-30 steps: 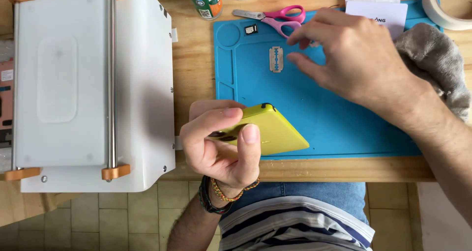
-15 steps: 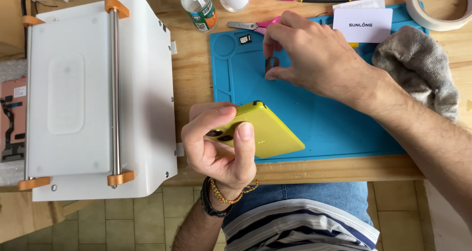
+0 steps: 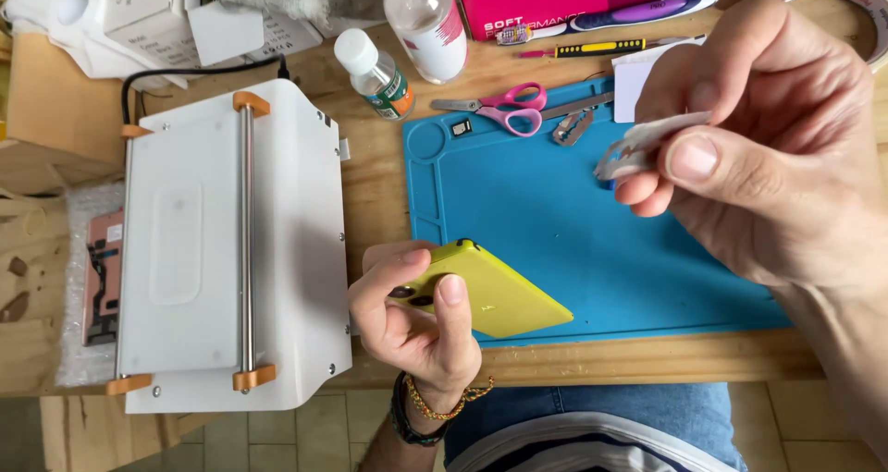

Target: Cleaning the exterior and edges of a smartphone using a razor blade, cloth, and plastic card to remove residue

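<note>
Head camera looks down on a blue work mat (image 3: 555, 241) on a wooden table (image 3: 379, 176). Left hand (image 3: 412, 319) grips a yellow phone (image 3: 490, 292) at the mat's near edge, thumb pressed on its back. Right hand (image 3: 768, 139) hovers above the mat, pinching a thin razor blade (image 3: 638, 148) between thumb and fingers. Pink scissors (image 3: 504, 110) lie on the mat's far edge, a white machine (image 3: 231, 250) to the left.

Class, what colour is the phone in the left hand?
Yellow phone, clearest in the head view.

home repair bench; blue work mat (image 3: 555, 241); scissors (image 3: 504, 110)
</note>
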